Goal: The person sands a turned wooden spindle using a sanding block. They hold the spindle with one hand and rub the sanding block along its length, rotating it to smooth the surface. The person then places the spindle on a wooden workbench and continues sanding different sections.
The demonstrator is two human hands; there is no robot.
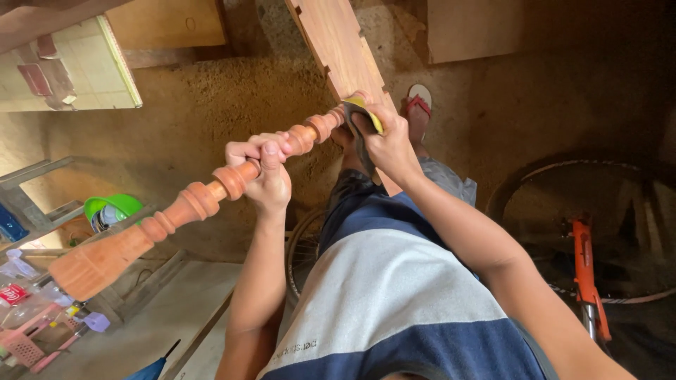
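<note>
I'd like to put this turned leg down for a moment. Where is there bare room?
Bare dusty floor lies between the pale panel and the notched plank; more beyond the sandal. Crowded: green bowl and pink basket corner, and the bicycle side.

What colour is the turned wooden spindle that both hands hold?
Reddish orange-brown, plain, seen in the head view: turned wooden spindle.

Both hands point(264, 172) point(387, 141) clenched, arms outstretched

Navy-and-grey striped shirt point(394, 295), bare arms, red-strapped sandal point(420, 98)
</note>
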